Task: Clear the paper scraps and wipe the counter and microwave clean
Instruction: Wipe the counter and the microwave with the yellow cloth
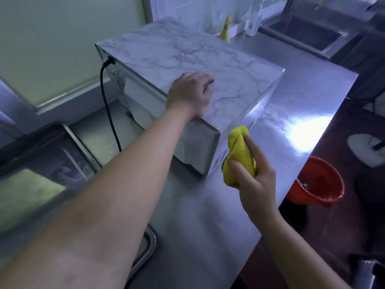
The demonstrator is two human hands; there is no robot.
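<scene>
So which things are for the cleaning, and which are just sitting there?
For the job: crumpled yellow cloth in the right hand; marble-patterned microwave under the left hand; shiny steel counter.
Just lying about: black power cord; red plastic bucket on the floor; steel sink at the back.

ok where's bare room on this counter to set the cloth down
Bare counter runs between the microwave and the edge above the red bucket, and before the microwave's near corner. The marble top beyond the left hand is free too. Tight on the cord side, by the wall.
</scene>
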